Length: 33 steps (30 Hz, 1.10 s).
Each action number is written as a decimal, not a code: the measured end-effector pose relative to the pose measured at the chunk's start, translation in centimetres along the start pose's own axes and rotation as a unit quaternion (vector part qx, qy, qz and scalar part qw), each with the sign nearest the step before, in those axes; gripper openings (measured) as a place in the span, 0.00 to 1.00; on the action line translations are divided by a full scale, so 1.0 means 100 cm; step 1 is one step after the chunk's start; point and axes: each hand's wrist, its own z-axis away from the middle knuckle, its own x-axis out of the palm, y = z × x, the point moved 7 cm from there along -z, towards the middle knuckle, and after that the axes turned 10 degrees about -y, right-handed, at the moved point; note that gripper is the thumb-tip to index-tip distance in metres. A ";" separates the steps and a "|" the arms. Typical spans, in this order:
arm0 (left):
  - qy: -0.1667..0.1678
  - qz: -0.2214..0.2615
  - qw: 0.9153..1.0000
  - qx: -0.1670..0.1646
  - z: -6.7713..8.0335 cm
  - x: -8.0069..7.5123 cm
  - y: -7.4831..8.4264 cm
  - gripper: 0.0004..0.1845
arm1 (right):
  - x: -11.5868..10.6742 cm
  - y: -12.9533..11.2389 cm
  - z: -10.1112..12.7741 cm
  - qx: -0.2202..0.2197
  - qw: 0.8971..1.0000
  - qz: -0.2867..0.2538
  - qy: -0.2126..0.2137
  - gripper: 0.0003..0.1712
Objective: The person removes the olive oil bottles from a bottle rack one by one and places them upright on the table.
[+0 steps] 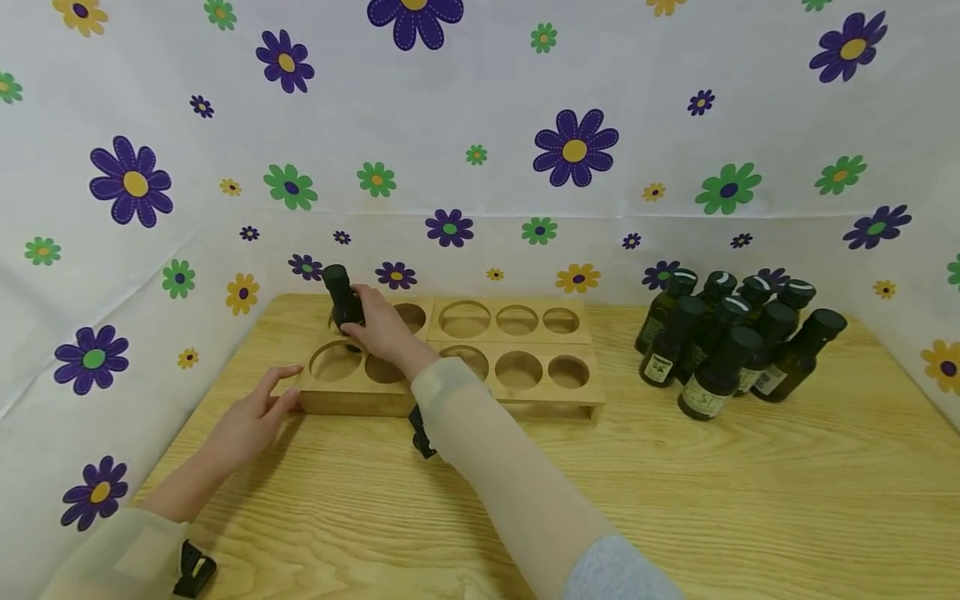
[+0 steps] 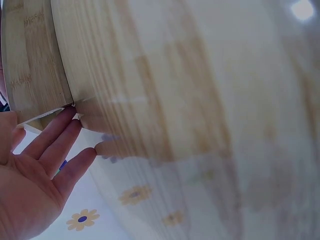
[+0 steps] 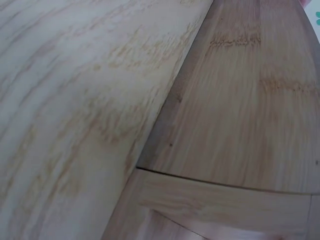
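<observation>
A wooden rack with round holes in two rows lies on the table. My right hand grips a dark bottle with a black cap over the rack's far left hole. My left hand rests open, its straight fingers touching the rack's front left corner. In the left wrist view the open left hand has its fingertips at the rack's side. The right wrist view shows only the rack's wood and the tabletop; the hand is out of sight there.
Several dark bottles with black caps stand grouped at the table's right rear. A flowered cloth walls in the back and both sides. The light wooden table stretches bare in front.
</observation>
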 end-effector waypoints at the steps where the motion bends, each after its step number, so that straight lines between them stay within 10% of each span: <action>1: 0.000 0.001 1.000 0.000 0.000 0.000 0.000 0.28 | 0.000 0.000 0.000 -0.001 1.000 0.003 0.001 0.35; 33: -0.009 -0.007 1.000 -0.002 -0.002 0.003 -0.003 0.28 | -0.037 -0.028 0.029 -0.086 0.993 -0.047 0.063 0.33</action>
